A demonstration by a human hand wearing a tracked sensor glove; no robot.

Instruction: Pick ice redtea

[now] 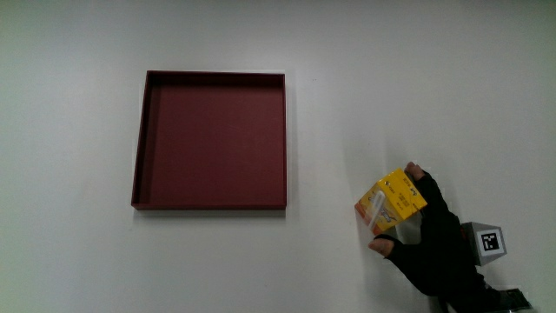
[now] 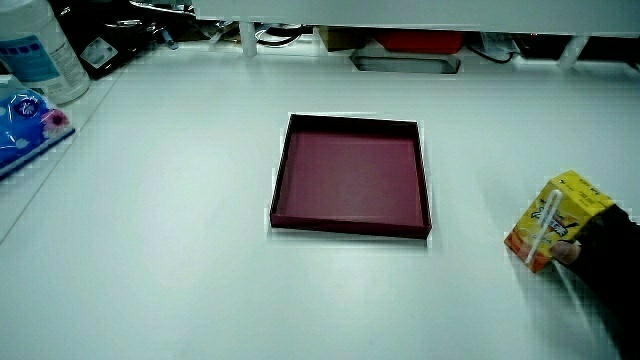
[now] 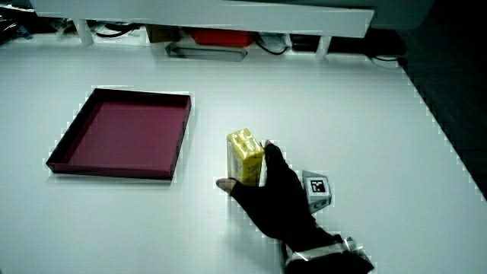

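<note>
Hand: the gloved hand has thumb and fingers closed around the yellow drink carton, with the patterned cube on its back.
Carton: upright on the white table, nearer the person than the tray and well apart from it; a wrapped straw lies along one face.
Hidden: in a side view the hand is cut off; the carton's print is too small to read, likely the ice red tea.
Tray: dark red tray, shallow and square.
Table's edge: bottle and blue packet, both cut off.

the hand wears a black, seemingly fingerless glove bearing a small black-and-white patterned cube.
</note>
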